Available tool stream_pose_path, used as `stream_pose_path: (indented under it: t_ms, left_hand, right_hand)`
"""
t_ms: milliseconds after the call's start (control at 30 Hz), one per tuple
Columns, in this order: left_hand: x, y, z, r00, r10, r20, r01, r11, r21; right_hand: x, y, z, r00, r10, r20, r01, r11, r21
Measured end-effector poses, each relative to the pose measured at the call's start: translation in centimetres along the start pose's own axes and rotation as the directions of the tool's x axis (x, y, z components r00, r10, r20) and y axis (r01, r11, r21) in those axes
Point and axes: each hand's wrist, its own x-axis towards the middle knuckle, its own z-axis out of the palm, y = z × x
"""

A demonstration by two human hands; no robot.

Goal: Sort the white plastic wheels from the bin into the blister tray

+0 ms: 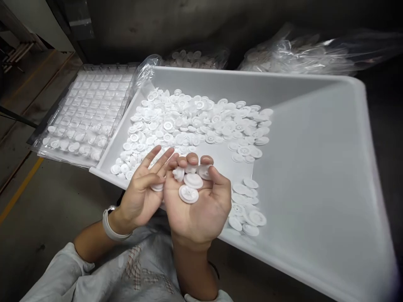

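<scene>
My right hand (197, 201) is palm up and cupped, with its fingers curled around several small white plastic discs (193, 180). One of these discs shows a raised ring and hub. Beside it, touching its edge, my left hand (143, 191) holds a single white plastic disc (157, 187) under its thumb, two of its fingers stretched upward. Both hands are over the near edge of a large grey-white bin (302, 176). A wide heap of the same loose discs (189, 117) covers the bin's left side, and a smaller group (247, 209) lies right of my right hand.
Left of the bin stands a clear compartment tray (91, 100), with discs in its nearest rows. Clear plastic bags of white parts (292, 54) rest behind the bin. A yellow line (20, 191) runs along the floor at the left.
</scene>
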Motion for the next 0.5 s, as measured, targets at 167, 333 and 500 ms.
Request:
stream_pose_path:
  t_ms: [167, 333, 500]
  left_hand:
    - [-0.8, -0.4, 0.2, 0.999, -0.001, 0.038, 0.004, 0.997, -0.082]
    - [-1.3, -0.4, -0.4, 0.992, -0.105, 0.075, 0.108, 0.994, -0.030]
    - [-1.1, -0.7, -0.4, 0.985, -0.130, 0.116, 0.125, 0.991, 0.049]
  right_hand:
    - [-0.4, 0.0, 0.0, 0.998, -0.055, 0.012, 0.056, 0.998, -0.035]
    - [-0.4, -0.2, -0.2, 0.998, -0.048, 0.030, 0.051, 0.994, -0.093]
    - [-0.6, 0.0, -0.2, 0.999, -0.014, 0.044, 0.021, 0.987, -0.162]
